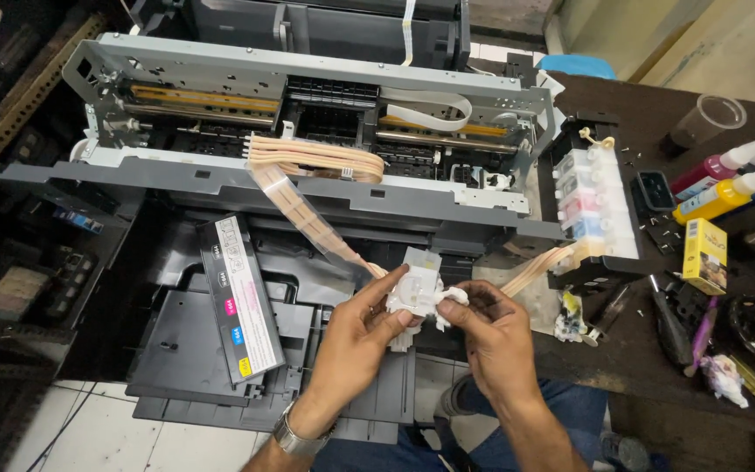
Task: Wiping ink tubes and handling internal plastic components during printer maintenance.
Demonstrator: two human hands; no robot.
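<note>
My left hand [356,336] grips a white plastic ink-tube connector block [414,293] in front of an opened printer [308,131]. My right hand [493,336] pinches a small white wad of tissue [456,297] against the block's right side. A flat band of translucent ink tubes [308,214] runs from the printer's carriage area down to the block. A second band of tubes [535,271] leads right to the ink tank unit [592,205]. Both hands hover over the printer's dark front tray [211,350].
A loose grey cover with coloured label marks [242,297] lies on the tray. On the dark bench at right stand ink bottles [718,183], a clear plastic cup [709,118], a yellow box [705,255], a screwdriver [670,323] and small scraps.
</note>
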